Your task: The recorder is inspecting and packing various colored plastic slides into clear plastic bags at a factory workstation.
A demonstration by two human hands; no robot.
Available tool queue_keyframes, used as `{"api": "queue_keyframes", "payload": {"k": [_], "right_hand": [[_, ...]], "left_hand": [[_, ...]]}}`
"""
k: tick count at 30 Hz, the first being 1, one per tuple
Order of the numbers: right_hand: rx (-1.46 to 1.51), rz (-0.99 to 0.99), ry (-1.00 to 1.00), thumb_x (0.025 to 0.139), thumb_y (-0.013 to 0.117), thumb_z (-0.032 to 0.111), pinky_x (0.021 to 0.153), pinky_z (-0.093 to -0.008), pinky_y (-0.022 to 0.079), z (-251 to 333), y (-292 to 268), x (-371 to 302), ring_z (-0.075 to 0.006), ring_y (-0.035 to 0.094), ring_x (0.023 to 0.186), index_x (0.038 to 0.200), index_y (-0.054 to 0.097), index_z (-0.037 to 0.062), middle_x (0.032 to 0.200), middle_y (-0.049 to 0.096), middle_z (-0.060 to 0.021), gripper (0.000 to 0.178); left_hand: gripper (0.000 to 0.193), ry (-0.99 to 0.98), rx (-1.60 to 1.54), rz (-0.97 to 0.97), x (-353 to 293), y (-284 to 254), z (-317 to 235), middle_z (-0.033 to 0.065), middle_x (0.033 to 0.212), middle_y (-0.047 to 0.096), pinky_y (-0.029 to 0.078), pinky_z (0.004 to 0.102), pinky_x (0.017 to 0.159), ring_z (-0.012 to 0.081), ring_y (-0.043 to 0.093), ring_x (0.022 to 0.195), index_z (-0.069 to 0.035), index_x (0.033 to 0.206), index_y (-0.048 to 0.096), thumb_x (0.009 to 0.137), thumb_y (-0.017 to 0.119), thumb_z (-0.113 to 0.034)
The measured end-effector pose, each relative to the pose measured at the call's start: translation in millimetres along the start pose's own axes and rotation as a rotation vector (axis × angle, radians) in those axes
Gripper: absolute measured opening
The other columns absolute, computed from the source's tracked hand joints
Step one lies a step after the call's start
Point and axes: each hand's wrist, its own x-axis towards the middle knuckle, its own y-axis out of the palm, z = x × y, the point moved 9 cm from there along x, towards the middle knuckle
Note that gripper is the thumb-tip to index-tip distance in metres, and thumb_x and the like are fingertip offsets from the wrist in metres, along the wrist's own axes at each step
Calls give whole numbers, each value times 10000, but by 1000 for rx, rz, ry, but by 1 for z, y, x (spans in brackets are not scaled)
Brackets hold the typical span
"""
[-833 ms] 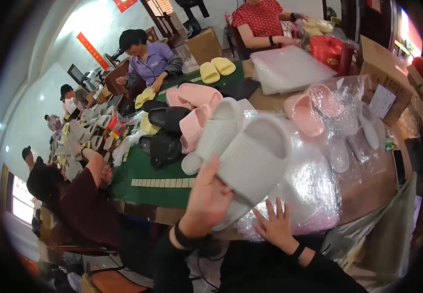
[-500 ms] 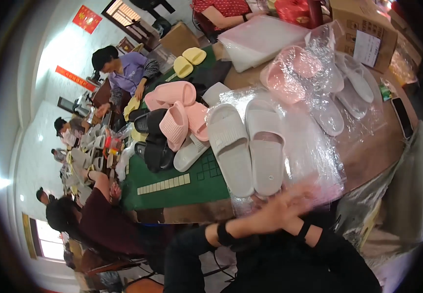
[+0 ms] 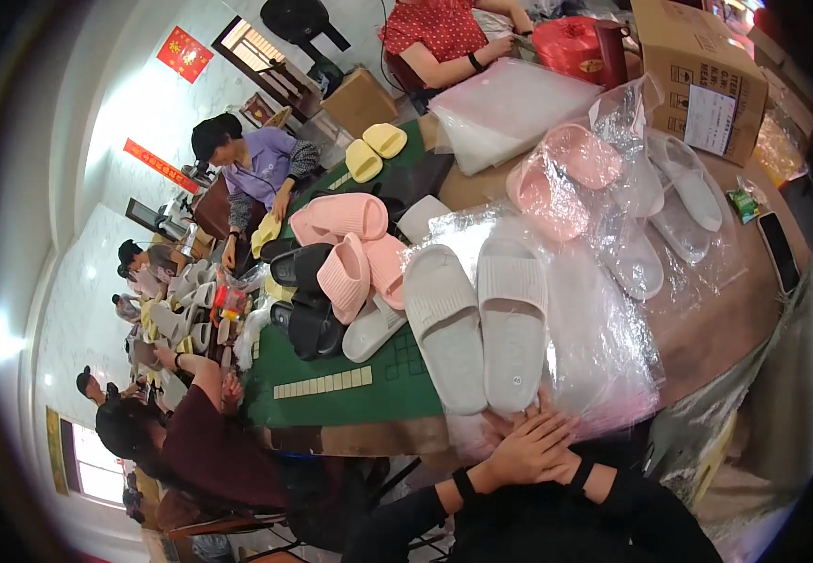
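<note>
My left hand (image 3: 525, 451) lies across my right hand at the table's near edge, its fingers stretched out over it. Beneath it, my right hand (image 3: 569, 465) is mostly covered, and its fingers are too hidden to read. Nothing shows in the left hand. Just beyond the hands, a pair of light grey slide slippers, a left one (image 3: 446, 361) and a right one (image 3: 510, 352), lies side by side on clear plastic bags (image 3: 599, 361). The heel ends point toward me, close to my fingers.
Pink (image 3: 345, 272), black (image 3: 315, 324) and grey slippers pile up left on a green mat (image 3: 397, 389). Bagged pink slippers (image 3: 557, 202), a phone (image 3: 778, 251) and a carton (image 3: 702, 84) are at right. Co-workers sit along the left side and far end.
My left hand, smeared by motion and reaching right before, now rests over the right hand, farther left. The view has shifted, so the slippers sit lower in the picture.
</note>
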Motion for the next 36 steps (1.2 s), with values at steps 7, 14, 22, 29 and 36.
{"api": "queue_keyframes", "payload": {"k": [7,14,22,29,36], "right_hand": [[263,121,117,842,633,413,1024,-518,325,27,-24,44,-327,430,1236,1342,469,159,1338,471,-139,584],[484,325,202,837,655,384,1024,-487,341,54,-46,81,-313,436,1232,1342,460,130,1336,469,-143,598],[656,645,220,832,677,355,1024,-455,357,44,-49,24,-299,441,1229,1343,450,102,1334,467,-147,614],[480,652,-357,845,673,212,907,-350,459,142,-58,55,-273,569,1088,1230,535,14,1144,600,-148,454],[383,739,-459,847,668,202,906,-342,460,160,-49,79,-278,585,1064,1212,552,9,1119,617,-147,428]], "left_hand": [[488,-8,3,36,4,2,2,151,1385,451,306,437,1069,306,416,1281,5,1159,587,858,569,-379],[411,-89,-182,-10,14,-25,7,149,1290,523,335,427,1030,322,472,1195,-15,1154,596,839,595,-278],[258,-152,-486,-363,2,-162,-3,148,1221,551,409,401,953,292,517,1131,-30,1141,595,901,560,-120],[276,-59,-777,-676,3,-216,-10,156,1222,542,410,380,933,296,516,1125,-20,1141,592,868,552,-16],[334,88,-15,-867,-28,-245,-48,206,1217,532,449,434,872,350,543,1056,1,1089,591,763,594,-74]]}}
